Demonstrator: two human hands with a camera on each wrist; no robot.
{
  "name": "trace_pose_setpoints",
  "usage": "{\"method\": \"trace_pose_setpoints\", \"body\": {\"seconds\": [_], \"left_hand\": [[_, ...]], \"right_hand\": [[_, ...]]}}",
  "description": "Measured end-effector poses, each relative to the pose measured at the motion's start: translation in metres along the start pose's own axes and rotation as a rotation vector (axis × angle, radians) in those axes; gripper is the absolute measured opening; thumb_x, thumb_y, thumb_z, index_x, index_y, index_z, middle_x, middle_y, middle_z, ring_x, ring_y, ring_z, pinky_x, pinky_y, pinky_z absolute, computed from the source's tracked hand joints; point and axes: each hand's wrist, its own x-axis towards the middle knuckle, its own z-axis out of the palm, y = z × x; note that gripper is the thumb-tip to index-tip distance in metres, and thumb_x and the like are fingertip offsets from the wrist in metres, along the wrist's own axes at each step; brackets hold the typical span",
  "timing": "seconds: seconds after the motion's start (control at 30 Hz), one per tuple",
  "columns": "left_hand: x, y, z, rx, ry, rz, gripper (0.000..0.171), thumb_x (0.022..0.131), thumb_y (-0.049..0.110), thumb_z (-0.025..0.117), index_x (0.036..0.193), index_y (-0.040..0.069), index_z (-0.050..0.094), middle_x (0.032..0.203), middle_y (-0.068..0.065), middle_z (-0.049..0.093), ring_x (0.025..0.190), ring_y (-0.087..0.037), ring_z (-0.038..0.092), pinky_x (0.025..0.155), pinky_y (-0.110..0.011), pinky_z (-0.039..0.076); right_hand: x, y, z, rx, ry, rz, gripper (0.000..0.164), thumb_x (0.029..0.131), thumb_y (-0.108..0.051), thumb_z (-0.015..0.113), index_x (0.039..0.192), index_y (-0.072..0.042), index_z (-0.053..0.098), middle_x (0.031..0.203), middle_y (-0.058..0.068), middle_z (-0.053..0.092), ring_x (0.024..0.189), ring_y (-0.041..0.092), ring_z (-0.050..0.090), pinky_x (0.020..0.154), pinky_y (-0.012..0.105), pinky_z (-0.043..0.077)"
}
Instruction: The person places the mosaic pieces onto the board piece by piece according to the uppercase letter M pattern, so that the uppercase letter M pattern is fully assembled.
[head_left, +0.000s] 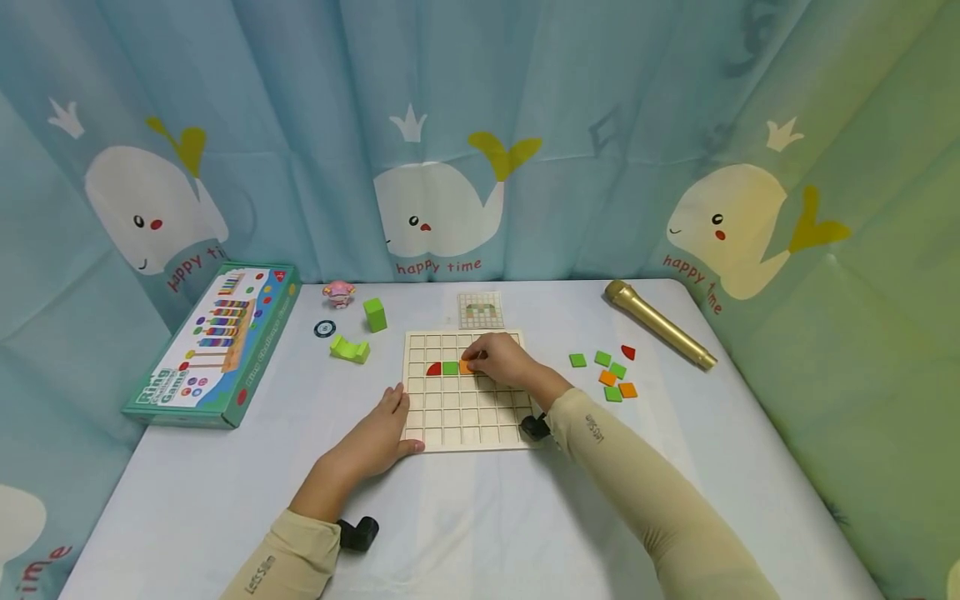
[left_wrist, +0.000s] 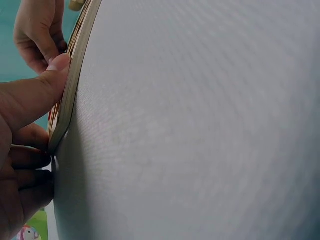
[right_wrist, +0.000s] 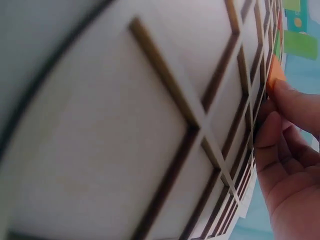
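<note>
A pale wooden grid board (head_left: 442,425) lies on the table. My left hand (head_left: 375,433) rests at its near left corner, fingers extended along the left side and thumb by the front edge. Seen from the left wrist, that thumb (left_wrist: 37,95) touches the board's edge (left_wrist: 75,75). Over the upper middle of the grid, my right hand (head_left: 502,358) pinches an orange square tile (head_left: 466,367). Left of it in the same row sit a green square tile (head_left: 450,368) and a red quarter-round tile (head_left: 434,369). The right wrist view shows the thumb against the orange tile (right_wrist: 276,72).
Several loose green, orange and red tiles (head_left: 613,394) lie right of the board. A small pattern card (head_left: 481,310) sits behind it. Farther right is a gold microphone (head_left: 660,323). Leftward are green blocks (head_left: 375,315), a pink toy (head_left: 339,293), a round disc (head_left: 325,328) and a game box (head_left: 217,342).
</note>
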Motion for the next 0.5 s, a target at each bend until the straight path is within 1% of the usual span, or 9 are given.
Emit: {"method": "trace_pose_setpoints", "body": {"seconds": [0.23,0.37,0.5], "left_hand": [[0.0,-0.001,0.002,-0.008,0.0,0.0,0.088,0.092,0.034,0.073,0.149,-0.018,0.029,0.16,-0.033,0.019,0.149,-0.045,0.019,0.118,-0.049,0.026],[0.0,-0.002,0.002,-0.008,0.004,0.005,0.087,0.093,0.034,0.073,0.149,-0.018,0.03,0.16,-0.033,0.019,0.148,-0.045,0.019,0.118,-0.05,0.026],[0.0,-0.002,0.002,-0.005,0.006,0.01,0.087,0.093,0.034,0.073,0.148,-0.018,0.03,0.159,-0.034,0.019,0.148,-0.045,0.019,0.118,-0.05,0.026]], "right_hand": [[0.0,0.001,0.002,-0.043,0.005,-0.006,0.011,0.095,-0.01,0.071,0.102,-0.011,0.079,0.105,0.002,0.07,0.098,0.019,0.064,0.084,0.032,0.054],[-0.002,0.001,0.001,-0.042,0.016,-0.01,0.013,0.096,-0.012,0.071,0.107,-0.011,0.078,0.108,0.001,0.071,0.097,0.017,0.064,0.084,0.032,0.053],[-0.01,0.004,-0.006,-0.025,0.037,-0.007,0.017,0.096,-0.013,0.07,0.112,-0.009,0.076,0.107,0.001,0.071,0.093,0.016,0.063,0.08,0.032,0.053]]}}
